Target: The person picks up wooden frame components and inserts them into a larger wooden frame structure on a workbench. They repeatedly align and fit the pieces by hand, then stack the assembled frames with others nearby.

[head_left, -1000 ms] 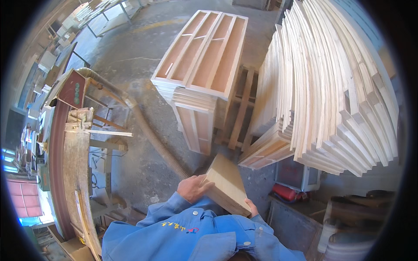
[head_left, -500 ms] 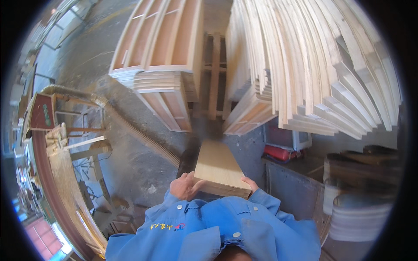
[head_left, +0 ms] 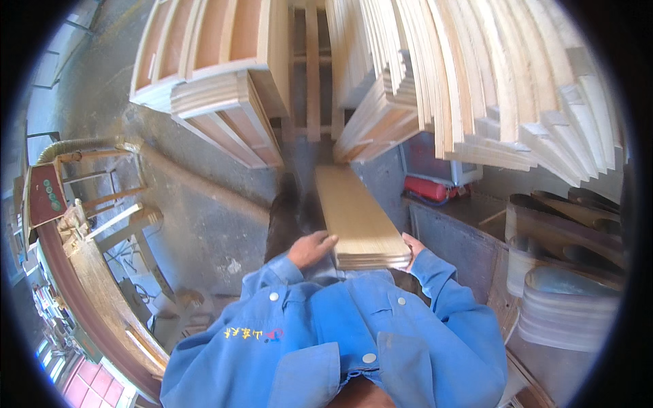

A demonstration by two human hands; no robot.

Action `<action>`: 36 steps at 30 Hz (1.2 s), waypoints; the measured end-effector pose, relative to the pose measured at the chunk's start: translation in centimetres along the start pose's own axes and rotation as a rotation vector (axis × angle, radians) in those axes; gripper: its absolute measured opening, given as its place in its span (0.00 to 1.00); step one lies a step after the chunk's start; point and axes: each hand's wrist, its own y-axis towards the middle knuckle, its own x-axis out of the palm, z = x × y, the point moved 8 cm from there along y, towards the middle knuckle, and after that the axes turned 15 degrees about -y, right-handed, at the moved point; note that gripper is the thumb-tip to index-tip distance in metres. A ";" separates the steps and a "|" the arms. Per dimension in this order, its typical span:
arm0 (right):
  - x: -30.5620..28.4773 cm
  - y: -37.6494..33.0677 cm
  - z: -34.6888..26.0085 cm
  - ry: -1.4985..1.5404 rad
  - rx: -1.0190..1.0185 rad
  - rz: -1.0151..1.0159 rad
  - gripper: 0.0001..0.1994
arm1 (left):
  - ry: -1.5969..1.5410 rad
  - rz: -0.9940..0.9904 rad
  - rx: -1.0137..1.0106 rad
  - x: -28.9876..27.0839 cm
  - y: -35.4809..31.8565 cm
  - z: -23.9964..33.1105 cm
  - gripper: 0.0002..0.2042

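A short stack of pale wooden boards (head_left: 362,216) extends away from my body, its near end close to my jacket. My left hand (head_left: 313,249) grips the stack's left edge near that end, fingertips against the wood. On the opposite edge, my right hand (head_left: 413,246) holds the near right corner, with most of its fingers hidden behind the boards. The layered ends of several boards show between the hands. Dark trousers and a shoe (head_left: 289,204) are partly visible left of the stack.
Stacked framed panels (head_left: 228,41) stand ahead at left, and long pale timbers (head_left: 469,75) at right. A ribbed hose (head_left: 204,180) crosses the floor at left beside a wooden bench (head_left: 102,272). Right are a red cylinder (head_left: 432,189), a cabinet (head_left: 452,238) and sanding belts (head_left: 564,299).
The view has shifted, so surroundings sit higher in the picture. More of the board stack's length shows, and its near end with both hands appears farther from my chest.
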 end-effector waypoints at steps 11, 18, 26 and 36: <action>-1.9 1.8 -1.9 0.121 -0.034 -0.005 0.25 | -0.505 -0.149 -0.064 1.8 1.9 -1.0 0.30; -1.8 1.7 -6.8 0.109 -0.167 0.001 0.20 | -0.699 -0.196 -0.049 1.9 2.3 1.5 0.30; -0.6 2.0 -17.3 0.095 -0.287 0.162 0.20 | -0.659 0.276 0.225 -9.8 3.6 1.5 0.28; -3.9 4.2 -30.2 0.114 -0.566 0.141 0.25 | 0.344 1.107 0.584 -30.4 -1.7 11.1 0.32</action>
